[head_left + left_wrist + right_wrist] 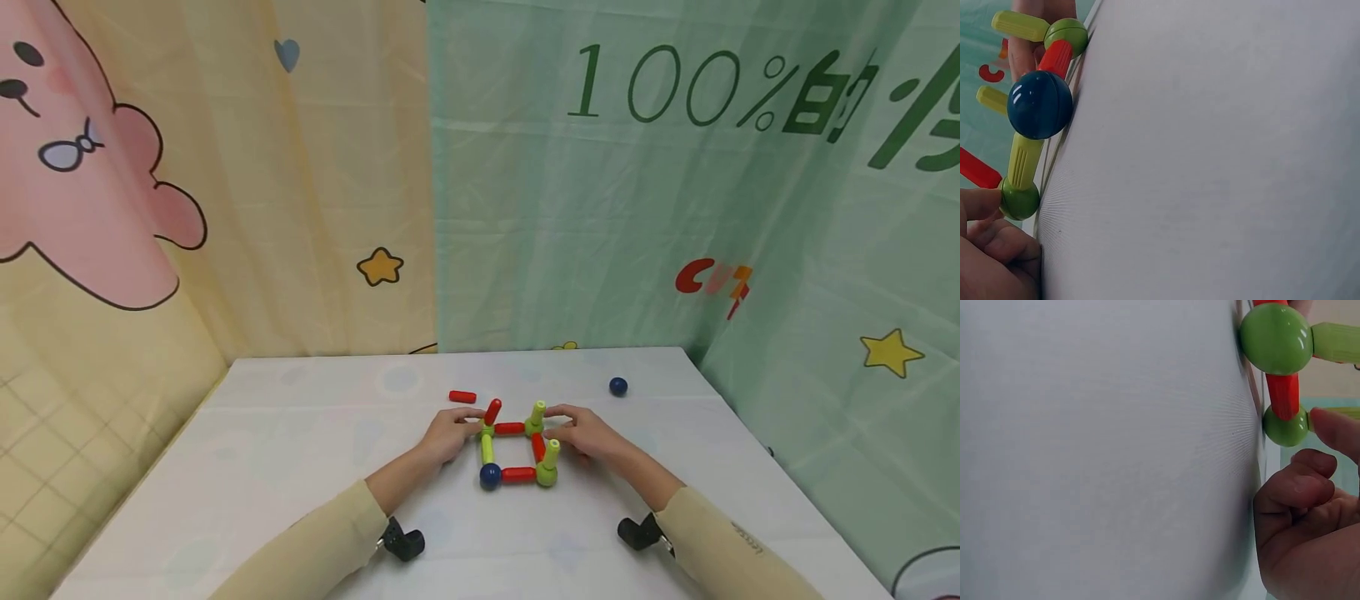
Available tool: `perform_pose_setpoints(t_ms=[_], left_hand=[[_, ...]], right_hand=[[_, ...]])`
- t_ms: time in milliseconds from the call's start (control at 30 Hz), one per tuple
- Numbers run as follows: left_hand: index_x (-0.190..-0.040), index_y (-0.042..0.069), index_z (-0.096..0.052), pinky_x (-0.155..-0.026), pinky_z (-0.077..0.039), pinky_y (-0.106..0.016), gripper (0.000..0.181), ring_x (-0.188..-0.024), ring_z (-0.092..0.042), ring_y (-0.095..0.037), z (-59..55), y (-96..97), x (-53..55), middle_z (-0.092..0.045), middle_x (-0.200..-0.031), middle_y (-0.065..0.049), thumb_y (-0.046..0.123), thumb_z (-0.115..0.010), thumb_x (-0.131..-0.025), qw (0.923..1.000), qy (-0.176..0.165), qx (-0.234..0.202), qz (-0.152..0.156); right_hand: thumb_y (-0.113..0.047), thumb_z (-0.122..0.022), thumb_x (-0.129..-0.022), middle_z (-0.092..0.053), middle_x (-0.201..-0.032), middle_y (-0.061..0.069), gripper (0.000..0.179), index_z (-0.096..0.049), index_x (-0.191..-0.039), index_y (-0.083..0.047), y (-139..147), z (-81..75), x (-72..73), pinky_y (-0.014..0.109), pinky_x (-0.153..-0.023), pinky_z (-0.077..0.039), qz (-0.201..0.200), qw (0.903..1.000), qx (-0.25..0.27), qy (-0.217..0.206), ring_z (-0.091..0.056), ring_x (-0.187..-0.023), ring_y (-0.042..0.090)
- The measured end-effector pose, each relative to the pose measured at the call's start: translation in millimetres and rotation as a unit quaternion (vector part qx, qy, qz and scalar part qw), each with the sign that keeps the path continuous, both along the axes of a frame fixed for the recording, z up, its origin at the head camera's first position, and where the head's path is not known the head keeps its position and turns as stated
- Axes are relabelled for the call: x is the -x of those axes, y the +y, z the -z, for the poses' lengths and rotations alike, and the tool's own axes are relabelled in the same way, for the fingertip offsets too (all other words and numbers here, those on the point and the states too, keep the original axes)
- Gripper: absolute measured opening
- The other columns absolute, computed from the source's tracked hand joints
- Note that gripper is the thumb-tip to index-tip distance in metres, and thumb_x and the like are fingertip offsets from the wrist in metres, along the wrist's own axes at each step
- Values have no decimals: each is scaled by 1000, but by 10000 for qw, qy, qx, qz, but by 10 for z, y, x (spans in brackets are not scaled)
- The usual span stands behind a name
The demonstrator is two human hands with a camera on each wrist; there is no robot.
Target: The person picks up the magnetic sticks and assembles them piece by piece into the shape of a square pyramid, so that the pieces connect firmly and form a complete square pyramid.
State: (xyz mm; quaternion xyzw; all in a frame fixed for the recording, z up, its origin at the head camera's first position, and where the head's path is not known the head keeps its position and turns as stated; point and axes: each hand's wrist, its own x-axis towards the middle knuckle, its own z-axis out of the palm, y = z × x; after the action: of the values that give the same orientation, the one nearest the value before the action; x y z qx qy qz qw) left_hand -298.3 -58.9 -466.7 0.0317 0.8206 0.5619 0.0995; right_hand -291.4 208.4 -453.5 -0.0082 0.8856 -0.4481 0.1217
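Red and yellow-green rods joined by balls form a square frame [519, 474] on the table. Its near-left corner is a dark blue ball [491, 476]; the others are green balls. A red rod [492, 411] leans up from the far-left ball, and yellow-green rods [552, 453] stand on both right-hand balls. My left hand [448, 435] pinches the far-left green ball [1020, 201] at the red rod's foot. On the opposite side my right hand [588, 432] holds the far-right green ball [1286, 427] where its upright rod joins. Some fingertips are hidden behind the pieces.
A loose red rod [462, 397] lies behind the frame to the left. Farther right at the back is a loose dark blue ball [618, 387]. The white-covered table [300, 450] meets printed curtains at the back and sides.
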Motion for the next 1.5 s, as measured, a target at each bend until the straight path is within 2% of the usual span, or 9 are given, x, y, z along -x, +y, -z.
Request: perform_pose_setpoints(t_ms=[200, 567, 700, 933, 1067, 1167, 1300, 1400, 1500], left_hand=[[-127, 14, -71, -50, -31, -23, 30, -51, -35, -13, 0, 18, 10, -61, -114, -12, 17, -62, -98, 9999, -100, -66, 43], [-127, 16, -71, -55, -34, -24, 31, -64, -41, -17, -39, -8, 21, -57, -105, -10, 15, -62, -97, 9998, -89, -83, -159], [-125, 11, -71, -59, -38, -24, 33, -77, -47, -19, -20, -16, 84, -57, -100, -9, 10, -60, -94, 9990, 271, -23, -341], [-119, 8, -72, -65, -40, -26, 28, -78, -49, -20, 19, -43, 243, -61, -93, -7, 9, -61, -94, 9948, 766, 59, -665], [-121, 8, -71, -65, -41, -26, 27, -78, -48, -19, 30, -64, 335, -62, -97, -7, 9, -64, -95, 9934, 865, -26, -753], [-123, 8, -71, -63, -39, -26, 30, -75, -46, -19, 32, -78, 402, -57, -88, -7, 9, -66, -93, 9927, 828, -95, -868], [-120, 9, -73, -69, -42, -27, 30, -89, -50, -21, 54, -86, 488, -63, -99, -9, 9, -70, -91, 9924, 702, -114, -1006], [-118, 10, -75, -82, -49, -32, 29, -107, -53, -25, 74, -75, 531, -65, -122, -12, 9, -71, -90, 9924, 677, -47, -1023], [-117, 11, -76, -93, -52, -39, 29, -115, -55, -28, 87, -52, 559, -65, -128, -14, 8, -72, -89, 9925, 718, 104, -986]], right_hand=[[-37, -74, -90, -42, -65, 0, 54, -61, -139, -19, -5, 62, 139, 26, -48, -30, 1, 9998, 192, -114, -33, -49, 17], [-32, -75, -90, -39, -57, -2, 41, -69, -129, -20, 7, 134, 197, 25, -43, -28, -283, 9985, 465, -9, -30, -44, 15], [-33, -75, -89, -39, -57, -2, 41, -70, -128, -22, 12, 145, 208, 25, -43, -28, -245, 9988, 427, -13, -30, -42, 15], [-33, -75, -89, -39, -57, -3, 39, -71, -126, -22, 5, 152, 207, 24, -43, -28, -187, 9987, 463, -49, -31, -41, 16], [-33, -75, -90, -39, -56, -2, 39, -70, -127, -21, 6, 155, 210, 24, -42, -28, -196, 9988, 455, -29, -31, -41, 16], [-33, -74, -90, -39, -57, -2, 40, -70, -128, -20, 3, 155, 208, 24, -43, -28, -205, 9987, 460, -6, -31, -41, 15], [-32, -74, -91, -38, -57, -3, 40, -70, -128, -20, -3, 162, 208, 24, -43, -28, -192, 9987, 479, -47, -30, -41, 15], [-32, -74, -90, -38, -56, -3, 39, -70, -128, -20, 0, 164, 212, 24, -43, -27, -181, 9986, 494, -60, -30, -42, 15], [-32, -74, -90, -38, -57, -2, 39, -70, -127, -20, 1, 160, 210, 24, -44, -27, -172, 9986, 492, -53, -30, -42, 16]])
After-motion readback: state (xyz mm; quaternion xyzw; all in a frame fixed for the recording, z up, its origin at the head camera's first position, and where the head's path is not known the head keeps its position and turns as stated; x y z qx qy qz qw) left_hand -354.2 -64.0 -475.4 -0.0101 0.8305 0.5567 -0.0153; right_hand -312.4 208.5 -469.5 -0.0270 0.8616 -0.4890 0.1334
